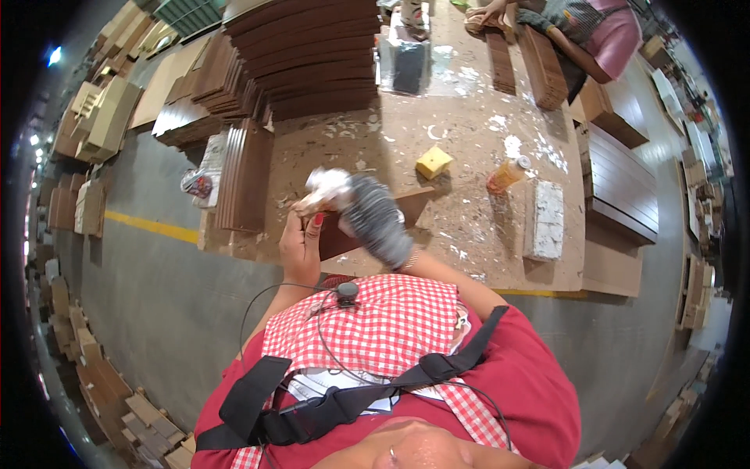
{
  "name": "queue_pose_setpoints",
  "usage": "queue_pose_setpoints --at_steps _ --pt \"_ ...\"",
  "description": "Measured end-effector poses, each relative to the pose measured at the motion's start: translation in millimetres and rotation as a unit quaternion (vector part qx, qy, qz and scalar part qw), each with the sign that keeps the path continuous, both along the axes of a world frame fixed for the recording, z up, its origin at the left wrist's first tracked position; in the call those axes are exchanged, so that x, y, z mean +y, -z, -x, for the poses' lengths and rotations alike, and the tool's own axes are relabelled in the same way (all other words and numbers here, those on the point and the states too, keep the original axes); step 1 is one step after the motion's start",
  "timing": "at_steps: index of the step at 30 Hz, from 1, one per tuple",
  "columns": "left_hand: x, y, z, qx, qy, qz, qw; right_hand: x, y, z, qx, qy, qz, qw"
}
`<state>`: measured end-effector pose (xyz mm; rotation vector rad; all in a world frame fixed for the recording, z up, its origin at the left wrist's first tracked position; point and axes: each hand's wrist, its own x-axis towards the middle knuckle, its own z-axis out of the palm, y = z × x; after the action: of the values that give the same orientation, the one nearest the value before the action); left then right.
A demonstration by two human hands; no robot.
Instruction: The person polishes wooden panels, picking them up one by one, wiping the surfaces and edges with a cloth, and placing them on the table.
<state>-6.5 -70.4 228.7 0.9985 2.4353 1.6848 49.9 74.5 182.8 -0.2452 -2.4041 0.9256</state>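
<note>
Left hand [301, 248]: raised over the near edge of the worktop [469, 203], forearm coming up from the lower edge; bare fingers [316, 221] with red nails curled and closed around the near end of a dark brown wood piece [367, 219].
Right hand [332, 187]: blurred by motion, forearm in a grey striped sleeve [379, 219] crossing above the wood piece from the right; fingers wrapped in a whitish cloth or glove, bunched just above the left fingers; exact closure cannot be told.
Wood piece: flat, tilted, one end in the left fingers, far end pointing right and away from them, above the worktop.
Yellow sponge block [433, 162]: beyond and right of the fingers, lying on the worktop, apart from both hands.
Orange bottle [506, 173]: lying on its side, further right of the sponge block, white cap away from the fingers.
White block [544, 219]: well right of the fingers, paint-spattered, flat on the worktop.
Stacked brown boards [305, 55]: far beyond the fingers, at the back left of the worktop.
Upright board bundle [244, 176]: just left of the fingers, at the worktop edge.
Another person [578, 31]: at the far right of the worktop, hands on boards there.
</note>
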Motion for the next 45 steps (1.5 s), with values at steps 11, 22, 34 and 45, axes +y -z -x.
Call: queue_pose_setpoints --at_steps 11,22,34,45 --pt "-16.3 7.6 1.2 0.006 0.026 0.018 0.999 65.4 67.5 -44.1 -0.075 0.111 -0.19 0.973" --pt "-21.2 13.4 11.7 -0.011 0.059 0.03 0.998 105.7 107.5 -78.7 -0.055 0.158 0.138 0.976" --pt "-21.3 27.8 33.8 -0.185 -0.034 -0.024 0.982 208.1 -29.9 -134.8 0.192 0.404 -0.123 0.886" --pt "-14.2 10.0 38.4 -0.215 -0.046 -0.011 0.975 217.5 14.8 -131.2 -0.226 0.409 -0.204 0.86"
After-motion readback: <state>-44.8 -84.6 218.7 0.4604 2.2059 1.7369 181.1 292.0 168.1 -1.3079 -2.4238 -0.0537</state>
